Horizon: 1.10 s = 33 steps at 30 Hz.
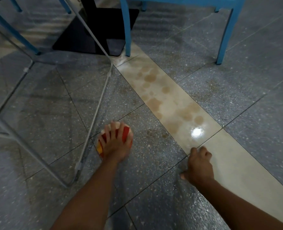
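left hand: left hand [115, 143] spread over the scrubber [126, 132], fingers curled down its sides, palm on top. Looks like a grip for pressing down while scrubbing.
scrubber: round, red/yellow/white, on the grey floor [154, 163] near centre. Brush or sponge, cannot tell.
right hand: right hand [199, 165] has curled fingers, holds nothing visible, and touches the floor at the tile seam. Likely bracing body weight.
target: brown stains [150, 78] on the beige strip [170, 100], far and right of the scrubber. Not reached yet.
floor state: wet sheen and glare, probably slippery.
edges: metal frame leg [95, 117] just left of the scrubber, nearly touching. Blue chair leg [126, 27] and black table base [94, 35] at the far end.
open room: right and far-right along the strip, tight to the left.
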Tool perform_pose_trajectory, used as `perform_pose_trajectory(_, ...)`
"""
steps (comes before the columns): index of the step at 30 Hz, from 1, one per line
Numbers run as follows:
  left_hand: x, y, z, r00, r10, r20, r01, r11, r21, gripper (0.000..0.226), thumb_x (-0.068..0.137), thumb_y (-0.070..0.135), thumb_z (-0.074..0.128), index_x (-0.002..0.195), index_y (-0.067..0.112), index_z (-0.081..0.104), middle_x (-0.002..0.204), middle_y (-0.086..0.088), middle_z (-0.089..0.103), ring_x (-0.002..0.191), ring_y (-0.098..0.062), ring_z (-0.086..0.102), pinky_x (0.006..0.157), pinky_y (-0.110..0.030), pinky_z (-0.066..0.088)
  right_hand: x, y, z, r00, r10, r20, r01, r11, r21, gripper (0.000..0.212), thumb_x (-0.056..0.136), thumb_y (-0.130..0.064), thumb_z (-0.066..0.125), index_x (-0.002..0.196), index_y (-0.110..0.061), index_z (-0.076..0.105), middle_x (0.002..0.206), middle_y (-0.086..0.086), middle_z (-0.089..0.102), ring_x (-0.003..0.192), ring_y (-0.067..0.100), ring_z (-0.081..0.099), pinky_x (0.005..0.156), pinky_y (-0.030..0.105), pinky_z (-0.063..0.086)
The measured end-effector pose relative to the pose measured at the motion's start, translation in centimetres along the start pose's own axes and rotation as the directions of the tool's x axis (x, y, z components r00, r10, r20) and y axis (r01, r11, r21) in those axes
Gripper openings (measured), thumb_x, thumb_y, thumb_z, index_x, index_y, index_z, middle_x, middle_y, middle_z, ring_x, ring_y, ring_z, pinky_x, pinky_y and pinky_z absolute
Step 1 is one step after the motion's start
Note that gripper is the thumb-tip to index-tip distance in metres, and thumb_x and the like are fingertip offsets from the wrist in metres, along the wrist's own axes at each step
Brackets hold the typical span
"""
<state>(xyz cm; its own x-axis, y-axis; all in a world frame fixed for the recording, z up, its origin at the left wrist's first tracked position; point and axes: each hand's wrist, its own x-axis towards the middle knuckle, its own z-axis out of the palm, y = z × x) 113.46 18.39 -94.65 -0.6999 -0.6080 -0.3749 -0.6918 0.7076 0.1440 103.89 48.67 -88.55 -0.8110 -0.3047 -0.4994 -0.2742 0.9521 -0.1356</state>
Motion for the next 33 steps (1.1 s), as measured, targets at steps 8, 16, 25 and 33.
perform_pose_trajectory(8,-7.1,8.0,5.1,0.868,0.492,0.064,-0.496,0.866,0.066,0.068,0.109,0.066,0.015,0.171,0.042,0.002,0.182,-0.003,-0.003,0.167,-0.035,0.000,0.130,-0.067,0.012,0.0,0.1,-0.1,1.000,-0.008,-0.003,0.008,1.000,-0.008,0.102,0.057,-0.041,0.096,0.134,-0.009,0.037,0.147,0.022,0.025,0.133,0.040,0.032,0.093,0.053,0.057)
perform_pose_trajectory(16,-3.6,-3.5,1.1,0.971,0.236,0.023,-0.237,0.961,0.144,0.079,0.101,0.081,0.020,0.170,0.047,0.001,0.182,-0.005,-0.003,0.166,-0.040,0.001,0.132,-0.062,0.004,0.2,0.5,0.1,1.000,-0.023,0.004,0.023,1.000,-0.012,0.102,0.061,-0.040,0.095,0.138,-0.008,0.036,0.152,0.024,0.022,0.137,0.042,0.030,0.095,0.054,0.055)
perform_pose_trajectory(25,4.6,12.1,-0.2,0.996,0.084,-0.014,-0.084,0.996,0.009,0.071,0.109,0.065,0.008,0.171,0.034,-0.007,0.180,-0.008,-0.014,0.166,-0.040,-0.011,0.131,-0.064,-0.007,0.5,0.7,0.5,1.000,-0.029,0.007,0.029,0.999,-0.018,0.111,0.058,-0.043,0.096,0.143,-0.008,0.034,0.157,0.024,0.015,0.141,0.043,0.025,0.102,0.055,0.051)
perform_pose_trajectory(33,-12.7,1.8,7.6,0.772,0.633,0.064,-0.631,0.750,0.198,0.064,0.111,0.063,0.031,0.170,0.041,0.019,0.181,0.003,0.012,0.168,-0.028,0.010,0.135,-0.051,-0.001,0.3,1.1,0.5,0.998,-0.063,-0.016,0.063,0.998,0.022,0.109,0.058,-0.044,0.094,0.143,-0.009,0.036,0.155,0.021,0.018,0.141,0.042,0.025,0.102,0.053,0.053)
